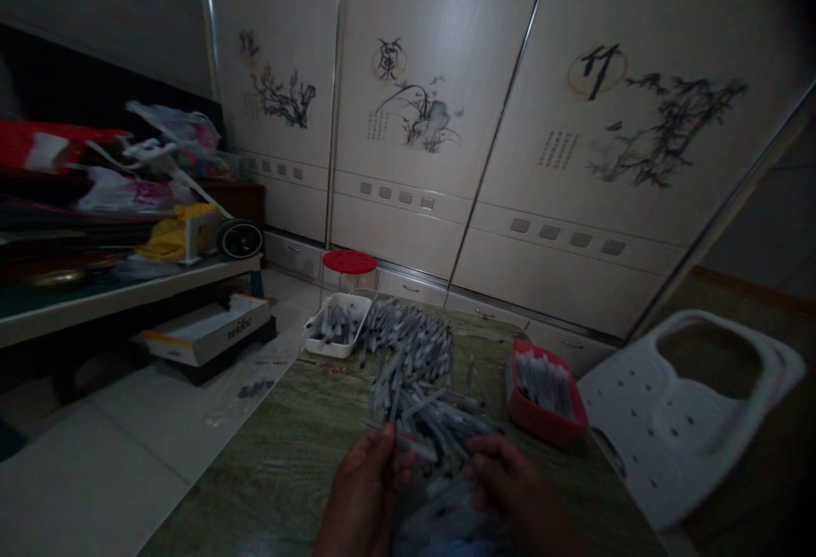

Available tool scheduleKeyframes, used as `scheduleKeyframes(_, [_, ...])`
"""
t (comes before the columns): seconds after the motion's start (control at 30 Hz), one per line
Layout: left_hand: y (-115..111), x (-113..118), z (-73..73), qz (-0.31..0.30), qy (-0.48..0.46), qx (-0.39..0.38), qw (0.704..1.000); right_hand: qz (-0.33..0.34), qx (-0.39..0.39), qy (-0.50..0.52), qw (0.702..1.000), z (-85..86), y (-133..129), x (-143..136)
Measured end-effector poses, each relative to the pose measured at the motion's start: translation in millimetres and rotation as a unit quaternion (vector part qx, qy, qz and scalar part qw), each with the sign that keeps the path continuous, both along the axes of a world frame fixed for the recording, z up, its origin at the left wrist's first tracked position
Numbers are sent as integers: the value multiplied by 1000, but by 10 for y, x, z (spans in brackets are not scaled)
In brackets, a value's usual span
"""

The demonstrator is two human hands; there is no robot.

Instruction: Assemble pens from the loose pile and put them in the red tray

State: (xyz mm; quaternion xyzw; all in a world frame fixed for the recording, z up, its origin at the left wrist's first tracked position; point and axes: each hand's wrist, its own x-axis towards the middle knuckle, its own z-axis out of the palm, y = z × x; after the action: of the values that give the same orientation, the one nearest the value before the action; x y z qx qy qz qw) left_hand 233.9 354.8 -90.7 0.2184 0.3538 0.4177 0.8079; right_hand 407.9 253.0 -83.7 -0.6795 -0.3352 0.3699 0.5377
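My left hand (370, 485) is closed, its thumb and forefinger pinching a thin translucent pen (414, 446) that points to the right. My right hand (513, 489) hovers at the right of the near pile, thumb and fingers pressed together. Whatever lies between them is too dark and blurred to make out. Between and beyond both hands spreads a long heap of pens (414, 353), pale and clear with dark ends. A white tray (314, 344) at the far left of the table holds more pens, and a red basket (548, 434) on the right holds a neat row of them.
The green wood-grain table (268, 472) carries all this. A white plastic chair (676, 429) stands close at the right. Behind are a red stool (349, 262) and sliding wardrobe doors (408, 225). At left, a cluttered bench (127, 293) stands over an open box (210, 336).
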Motion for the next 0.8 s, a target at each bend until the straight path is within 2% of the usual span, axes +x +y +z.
scheduleKeyframes(0.07, [31, -13, -4, 22, 11, -3, 1000, 27, -43, -141, 989, -24, 23, 113])
scheduleKeyframes(0.13, [44, -10, 2, 30, 17, -6, 999, 60, -74, -265, 959, -62, 67, 173])
scheduleKeyframes(0.2, [43, -2, 14, 34, 22, -7, 999, 77, -97, -333, 935, -99, 130, 175])
scheduleKeyframes(0.33, [33, 4, 35, 42, 25, -14, 999, 75, -148, -381, 910, -117, 283, 74])
scheduleKeyframes(0.53, [44, 0, 31, 44, 17, -14, 999, 60, -216, -428, 876, -30, 436, -109])
scheduleKeyframes(0.8, [60, 11, 1, 41, 15, -16, 999, 56, -250, -445, 858, -3, 502, -147])
